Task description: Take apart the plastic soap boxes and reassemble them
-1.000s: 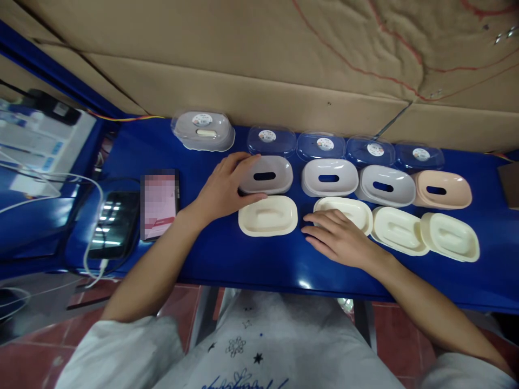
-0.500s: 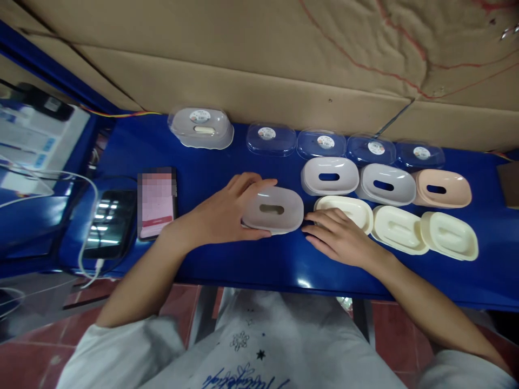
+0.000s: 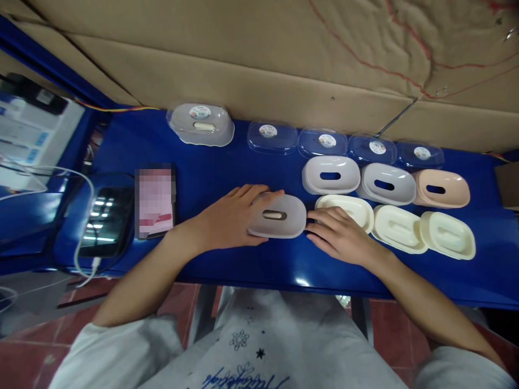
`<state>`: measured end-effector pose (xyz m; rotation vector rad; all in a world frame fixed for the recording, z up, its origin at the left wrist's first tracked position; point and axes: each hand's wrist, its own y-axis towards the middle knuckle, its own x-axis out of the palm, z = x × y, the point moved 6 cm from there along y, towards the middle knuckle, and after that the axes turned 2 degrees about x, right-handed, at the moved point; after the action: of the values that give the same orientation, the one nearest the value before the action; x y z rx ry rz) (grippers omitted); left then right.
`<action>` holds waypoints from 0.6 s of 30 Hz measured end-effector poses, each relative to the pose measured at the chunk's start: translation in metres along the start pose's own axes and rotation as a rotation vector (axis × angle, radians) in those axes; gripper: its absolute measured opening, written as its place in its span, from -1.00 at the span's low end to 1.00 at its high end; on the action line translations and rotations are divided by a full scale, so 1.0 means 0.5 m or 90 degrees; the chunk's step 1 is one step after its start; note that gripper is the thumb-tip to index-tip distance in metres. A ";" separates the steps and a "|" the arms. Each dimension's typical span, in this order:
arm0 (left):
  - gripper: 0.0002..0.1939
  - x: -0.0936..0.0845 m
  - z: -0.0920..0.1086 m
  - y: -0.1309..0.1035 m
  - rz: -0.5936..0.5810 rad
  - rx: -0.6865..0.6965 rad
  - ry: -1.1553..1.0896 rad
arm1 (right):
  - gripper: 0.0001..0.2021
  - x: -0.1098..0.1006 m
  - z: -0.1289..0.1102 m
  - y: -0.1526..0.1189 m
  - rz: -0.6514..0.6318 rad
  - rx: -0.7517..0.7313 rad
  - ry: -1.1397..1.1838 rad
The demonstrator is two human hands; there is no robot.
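Note:
My left hand [image 3: 235, 217] grips a grey oval slotted dish [image 3: 295, 216] by its left end, thumb and fingers around the rim. A cream ridge shows through its slot. At the dish's right end, my right hand [image 3: 344, 235] has its fingers stretched out, fingertips at or just beside the rim. Partly under that hand is a cream oval base [image 3: 360, 210]. Two more cream bases, one in the middle [image 3: 399, 229] and one at the right [image 3: 448, 235], lie in line with it.
Behind stand two pale grey slotted dishes [image 3: 312, 181] and a peach one [image 3: 462, 189]. Several clear lids [image 3: 271, 143] line the back. A lidded dish [image 3: 219, 132] stands at the back left. A phone [image 3: 156, 202] and a cabled black device [image 3: 107, 221] lie at left.
The grey dish has shifted slightly right and toward me, meeting my right fingertips or nearly so. A cream ridge now fills its slot more plainly. My left hand has moved along with it.

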<state>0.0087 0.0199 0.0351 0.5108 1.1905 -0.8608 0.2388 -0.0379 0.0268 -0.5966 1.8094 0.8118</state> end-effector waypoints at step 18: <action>0.02 0.002 0.001 0.000 0.017 0.033 -0.062 | -0.79 -0.002 0.004 0.000 -0.001 0.009 0.002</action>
<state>0.0093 0.0193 0.0343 0.5197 1.0727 -0.8862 0.2404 -0.0364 0.0273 -0.5905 1.8159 0.7972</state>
